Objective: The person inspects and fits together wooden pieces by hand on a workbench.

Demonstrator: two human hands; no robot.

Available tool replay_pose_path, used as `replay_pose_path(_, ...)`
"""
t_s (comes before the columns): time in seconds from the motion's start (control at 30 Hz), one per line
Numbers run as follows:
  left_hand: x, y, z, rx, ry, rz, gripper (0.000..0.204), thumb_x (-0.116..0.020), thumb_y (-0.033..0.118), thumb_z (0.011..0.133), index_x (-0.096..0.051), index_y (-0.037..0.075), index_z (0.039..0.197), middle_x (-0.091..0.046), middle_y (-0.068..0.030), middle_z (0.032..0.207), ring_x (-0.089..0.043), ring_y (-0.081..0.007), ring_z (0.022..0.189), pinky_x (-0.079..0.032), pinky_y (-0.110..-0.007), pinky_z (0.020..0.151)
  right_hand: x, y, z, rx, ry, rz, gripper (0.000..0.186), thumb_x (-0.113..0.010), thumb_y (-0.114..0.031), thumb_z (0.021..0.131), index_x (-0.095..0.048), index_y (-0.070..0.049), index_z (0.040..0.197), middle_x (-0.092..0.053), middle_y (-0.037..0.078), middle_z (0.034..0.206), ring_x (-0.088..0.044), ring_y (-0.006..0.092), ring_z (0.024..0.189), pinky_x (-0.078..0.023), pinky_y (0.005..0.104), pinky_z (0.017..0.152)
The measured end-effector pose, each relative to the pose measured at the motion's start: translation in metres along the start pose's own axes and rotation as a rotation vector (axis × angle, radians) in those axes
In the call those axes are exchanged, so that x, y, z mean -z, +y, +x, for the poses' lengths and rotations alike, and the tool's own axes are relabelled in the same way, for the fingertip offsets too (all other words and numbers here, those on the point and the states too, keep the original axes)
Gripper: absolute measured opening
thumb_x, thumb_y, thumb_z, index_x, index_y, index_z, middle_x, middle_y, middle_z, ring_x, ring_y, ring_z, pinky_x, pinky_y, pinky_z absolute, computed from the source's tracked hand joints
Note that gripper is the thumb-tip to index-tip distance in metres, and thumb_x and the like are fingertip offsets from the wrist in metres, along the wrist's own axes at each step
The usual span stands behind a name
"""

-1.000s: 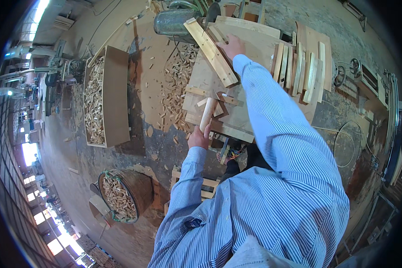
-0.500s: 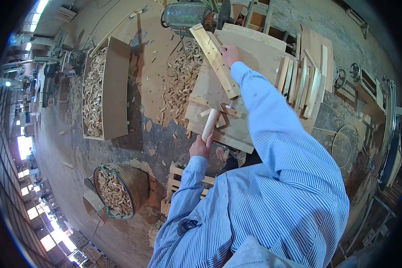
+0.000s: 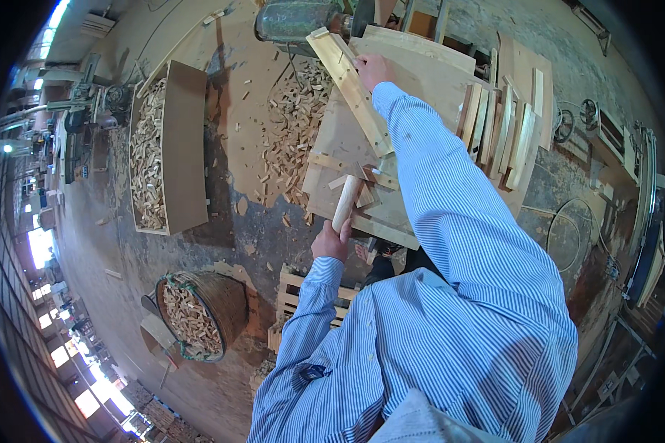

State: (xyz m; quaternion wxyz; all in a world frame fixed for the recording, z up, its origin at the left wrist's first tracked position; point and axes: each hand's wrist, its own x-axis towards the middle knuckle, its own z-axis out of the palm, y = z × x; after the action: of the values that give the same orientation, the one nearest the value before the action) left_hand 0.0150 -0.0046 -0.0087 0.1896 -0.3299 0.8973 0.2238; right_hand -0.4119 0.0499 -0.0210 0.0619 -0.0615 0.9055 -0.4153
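Gripping, left: the left hand (image 3: 331,241) is wrapped around the lower end of a pale wooden handle (image 3: 344,203), fingers curled shut about it.
Handle axis: runs from the left hand up and slightly right; its far end rests among small offcuts on the table (image 3: 332,140). Whether a tool head sits on that end, cannot tell.
Handle position: just above the left hand, well below the right hand, between the two.
Holding, right: the right hand (image 3: 372,70) is closed on the upper part of a long wooden plank (image 3: 349,88), thumb side toward the plank; the exact finger pinch is too small to read.
Plank axis: long axis diagonal, upper left down to lower right; the near end lies on the table just above the handle's far end, the far end points toward a green machine (image 3: 297,18).
Sleeves: blue-and-white striped, the right arm stretched forward across the table.
Near floor: round basket (image 3: 222,295) of wood scraps at lower left.
Mid floor: long wooden crate (image 3: 185,148) filled with scraps, left of the table.
Far right: boards standing on edge (image 3: 499,133) beside the table.
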Motion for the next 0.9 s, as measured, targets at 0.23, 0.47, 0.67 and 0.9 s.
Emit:
replay_pose_path(0.23,0.004,0.033,0.030,-0.033,0.043,-0.026,0.060,-0.050,0.064,0.096,-0.054,0.005,0.096,-0.069,-0.0239,0.081,-0.069,-0.0448,0.080,-0.053,-0.055,0.070,0.005,0.012,0.048,-0.039,0.023,-0.032,0.026,-0.063,-0.034,0.093,-0.078,-0.016,0.103,-0.075,0.012,0.100,-0.070,0.0330,0.093,-0.053,0.0438,0.086)
replay_pose_path(0.47,0.010,0.057,0.044,-0.037,0.062,-0.029,0.061,-0.049,0.064,0.097,-0.055,0.003,0.095,-0.069,-0.0251,0.081,-0.068,-0.0451,0.080,-0.053,-0.054,0.070,0.014,0.023,0.070,0.045,-0.059,0.045,0.034,-0.068,-0.043,0.087,-0.078,-0.015,0.102,-0.073,0.015,0.108,-0.068,0.0333,0.101,-0.053,0.0457,0.090)
replay_pose_path(0.67,0.010,0.052,0.037,-0.046,0.090,-0.074,0.063,-0.049,0.065,0.096,-0.058,0.003,0.098,-0.069,-0.0259,0.083,-0.067,-0.0459,0.083,-0.052,-0.055,0.072,0.025,0.038,0.052,0.127,0.078,-0.067,0.041,-0.073,-0.044,0.082,-0.078,-0.009,0.103,-0.075,0.014,0.096,-0.071,0.0311,0.089,-0.054,0.0405,0.085)
replay_pose_path(0.9,0.021,0.042,0.023,-0.054,0.018,-0.158,0.069,-0.049,0.069,0.094,-0.060,0.003,0.110,-0.071,-0.0242,0.098,-0.070,-0.0402,0.092,-0.055,-0.049,0.081,0.056,0.041,-0.081,0.026,0.038,0.245,0.042,-0.075,-0.036,0.085,-0.074,-0.001,0.107,-0.075,0.013,0.089,-0.068,0.0186,0.078,-0.053,0.0323,0.076)
